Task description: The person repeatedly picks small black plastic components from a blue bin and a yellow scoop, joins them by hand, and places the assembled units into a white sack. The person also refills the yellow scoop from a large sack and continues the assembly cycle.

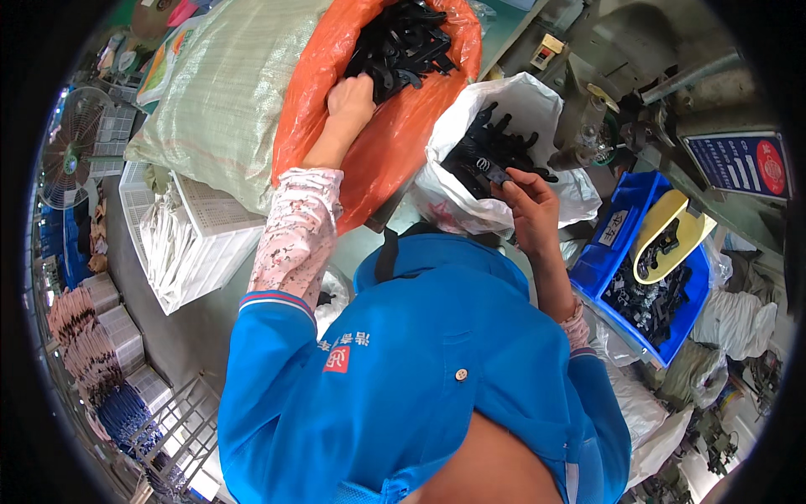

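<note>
My left hand (351,97) is curled closed at the mouth of an orange plastic bag (374,172), against a heap of black curved plastic parts (401,46). Its fingertips are hidden, so what it grips does not show. Over the near rim of a white woven sack (550,101), my right hand (532,206) pinches a small dark part (497,175) between thumb and fingers. A coil shape shows beside that part. More black plastic parts (512,147) with long arms lie inside the white sack.
At right, a blue bin (600,252) holds small black pieces and a yellow scoop (676,227). Machinery (604,126) stands behind it. A full pale green woven sack (227,101) leans at left above a white crate (201,244). A fan (71,151) stands farther left.
</note>
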